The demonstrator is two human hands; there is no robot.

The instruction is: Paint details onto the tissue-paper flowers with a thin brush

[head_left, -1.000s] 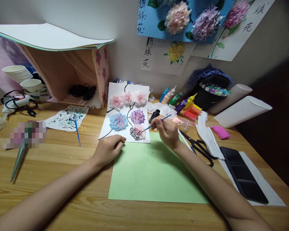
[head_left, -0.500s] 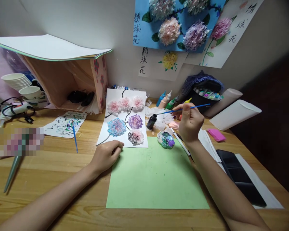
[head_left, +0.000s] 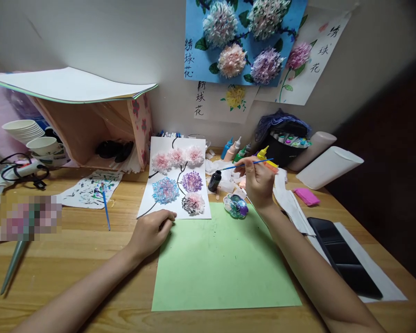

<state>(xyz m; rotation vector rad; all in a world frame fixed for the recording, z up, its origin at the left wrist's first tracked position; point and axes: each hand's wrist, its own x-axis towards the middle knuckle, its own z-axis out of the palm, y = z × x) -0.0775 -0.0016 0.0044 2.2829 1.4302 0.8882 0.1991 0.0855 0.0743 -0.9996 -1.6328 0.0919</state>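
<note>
In my right hand (head_left: 259, 184) is a slim blue paintbrush (head_left: 234, 165), pinched between thumb and fingers. Its tip points left, at the mouth of a small black ink bottle (head_left: 214, 181). My left hand (head_left: 156, 230) rests loosely curled at the lower left corner of a white sheet (head_left: 175, 214), with nothing visible in it. That sheet bears raised pink, blue and purple flower heads (head_left: 165, 190) and black painted branches. Below my right hand, a flower-shaped palette (head_left: 235, 206) with green and purple paint sits on the far edge of a green sheet (head_left: 225, 263).
Paint bottles (head_left: 243, 153), crumpled tissue and a black pen holder (head_left: 280, 152) stand behind my right hand. A black case (head_left: 343, 259) lies at right. Leftward are another brush (head_left: 106, 210), a stained tissue (head_left: 79, 192), paper cups (head_left: 43, 146) and an open pink box (head_left: 86, 129).
The camera view has tilted up and shifted slightly. My right hand has brought the brush tip a little closer to the bottle's mouth. My left hand stays at the sheet's corner.
</note>
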